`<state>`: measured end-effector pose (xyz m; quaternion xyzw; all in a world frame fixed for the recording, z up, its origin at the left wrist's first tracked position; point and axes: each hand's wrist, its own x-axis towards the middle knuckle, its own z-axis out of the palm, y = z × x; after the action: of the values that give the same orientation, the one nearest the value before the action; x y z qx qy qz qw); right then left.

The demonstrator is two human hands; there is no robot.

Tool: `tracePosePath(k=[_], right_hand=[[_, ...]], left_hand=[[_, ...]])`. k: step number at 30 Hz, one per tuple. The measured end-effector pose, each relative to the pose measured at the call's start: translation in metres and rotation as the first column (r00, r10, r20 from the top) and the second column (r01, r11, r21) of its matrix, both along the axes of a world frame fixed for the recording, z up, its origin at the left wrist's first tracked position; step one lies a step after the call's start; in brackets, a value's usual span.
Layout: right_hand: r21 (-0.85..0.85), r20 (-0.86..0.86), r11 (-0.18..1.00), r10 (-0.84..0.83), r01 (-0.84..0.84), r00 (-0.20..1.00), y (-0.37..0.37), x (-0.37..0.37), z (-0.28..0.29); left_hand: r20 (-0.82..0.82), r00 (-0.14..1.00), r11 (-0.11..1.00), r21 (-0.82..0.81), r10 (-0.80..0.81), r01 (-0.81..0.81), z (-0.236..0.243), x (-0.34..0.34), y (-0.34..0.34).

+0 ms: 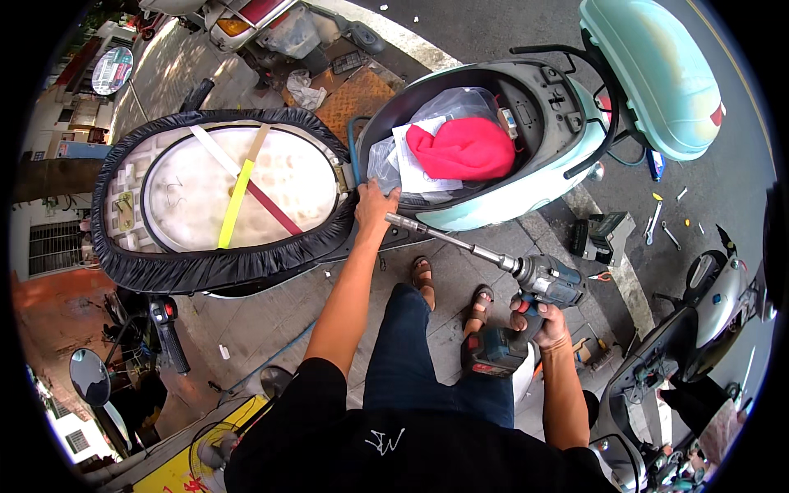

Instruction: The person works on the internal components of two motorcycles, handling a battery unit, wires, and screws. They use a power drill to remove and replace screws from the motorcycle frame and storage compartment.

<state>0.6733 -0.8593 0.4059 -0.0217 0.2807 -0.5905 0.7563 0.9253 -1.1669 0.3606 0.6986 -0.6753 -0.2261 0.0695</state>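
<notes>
The person, in black T-shirt and dark jeans, stands over the work. The right hand is closed firmly around the handle of a cordless drill, its battery pack hanging below, on the side toward the body. From the drill a long metal extension points away to the left, and its tip lies just beside the left hand. This left hand is at the near rim of the open storage compartment of a pale green scooter; the fingers are partly hidden, so I cannot tell whether they grip something there or only rest. Inside the compartment lie a bright red cloth, a white paper under it, and clear plastic. To the left, the seat shows its pale underside, which is edged by a gathered black cover and crossed by a yellow strip and a dark red strip. On the ground to the right are wrenches and pliers. Farther off, behind the compartment, is a pale green top box, and at the upper edge another vehicle is standing.
</notes>
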Motion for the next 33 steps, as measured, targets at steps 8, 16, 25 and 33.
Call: tracePosePath(k=[8,16,25,33], right_hand=[[0.078,-0.103,0.994,-0.066,0.074,0.993,-0.065,-0.017,-0.002],[0.196,-0.202,0.979,-0.019,0.059,0.979,-0.144,-0.003,-0.003],[0.261,-0.356,0.965,0.119,-0.024,0.927,-0.236,-0.004,0.02],[0.359,-0.493,0.923,0.314,-0.139,0.812,-0.296,-0.015,0.021]], left_hand=[[0.072,0.997,0.999,-0.034,0.021,-0.019,-0.014,-0.034,-0.033],[-0.175,0.944,0.941,0.243,0.281,-0.235,-0.034,-0.041,-0.068],[-0.203,0.949,0.923,0.351,0.24,-0.158,-0.075,-0.037,-0.103],[-0.675,0.731,0.99,-0.01,0.099,-0.143,-0.079,-0.065,-0.079]])
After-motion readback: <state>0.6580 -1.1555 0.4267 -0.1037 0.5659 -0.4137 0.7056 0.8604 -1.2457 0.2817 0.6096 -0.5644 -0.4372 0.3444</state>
